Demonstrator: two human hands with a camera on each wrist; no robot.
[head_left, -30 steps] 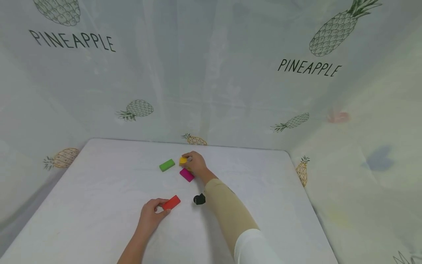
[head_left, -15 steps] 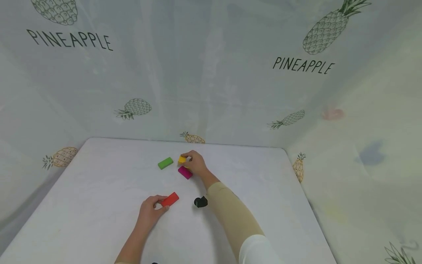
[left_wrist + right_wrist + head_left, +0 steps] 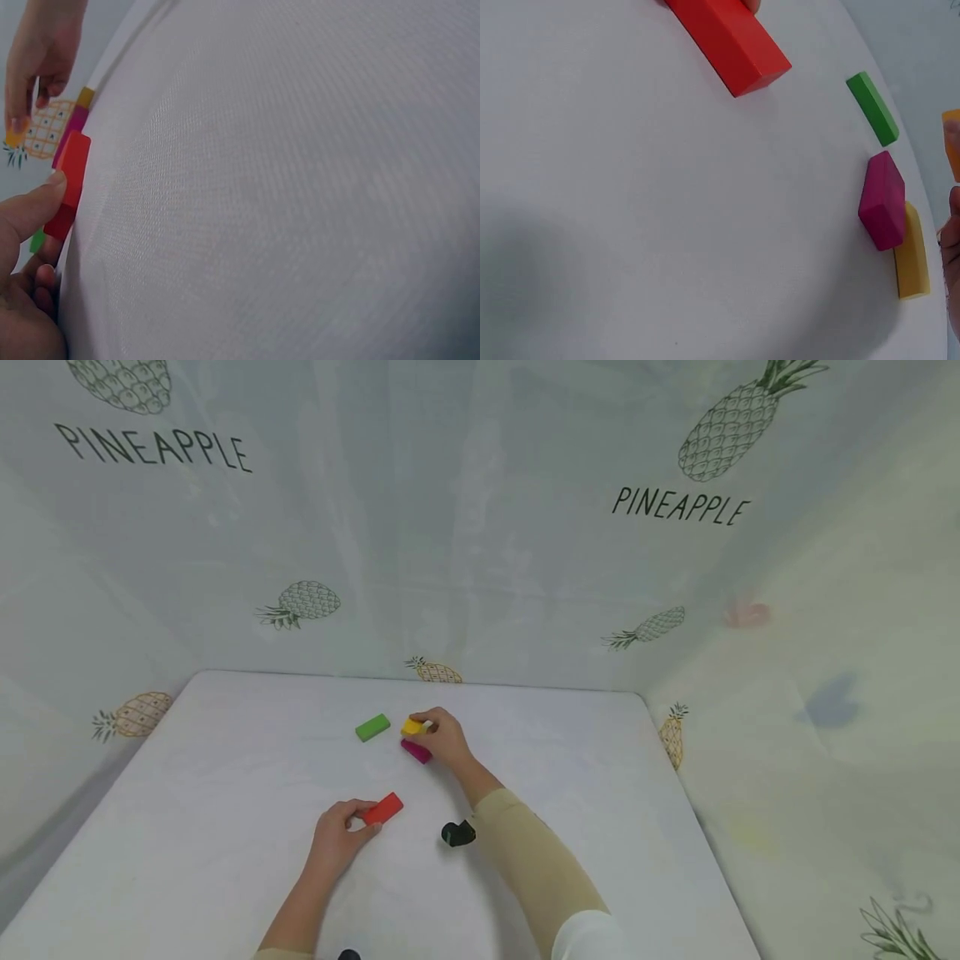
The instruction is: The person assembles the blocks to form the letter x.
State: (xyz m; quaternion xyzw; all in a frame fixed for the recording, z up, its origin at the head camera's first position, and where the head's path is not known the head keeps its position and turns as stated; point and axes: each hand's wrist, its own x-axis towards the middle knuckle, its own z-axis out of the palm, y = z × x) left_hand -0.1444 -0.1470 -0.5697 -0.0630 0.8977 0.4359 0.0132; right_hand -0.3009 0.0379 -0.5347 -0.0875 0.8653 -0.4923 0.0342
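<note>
In the head view my left hand grips a red block between thumb and fingers, low on the white table. Farther off, my right hand pinches a yellow block; the left wrist view shows this piece raised above the tabletop. Under those fingers lies a magenta block, partly covered from the head view. A second yellow block lies right alongside the magenta one in the right wrist view. To their left rests a green block.
A pale curtain printed with pineapples hangs behind the table's far edge and along the sides. A small black device shows under the right sleeve, and part of another black one at the bottom edge.
My right hand has shifted slightly nearer with the yellow block, covering more of the magenta block. My left hand stays on the red block. The head view has drifted a little.
</note>
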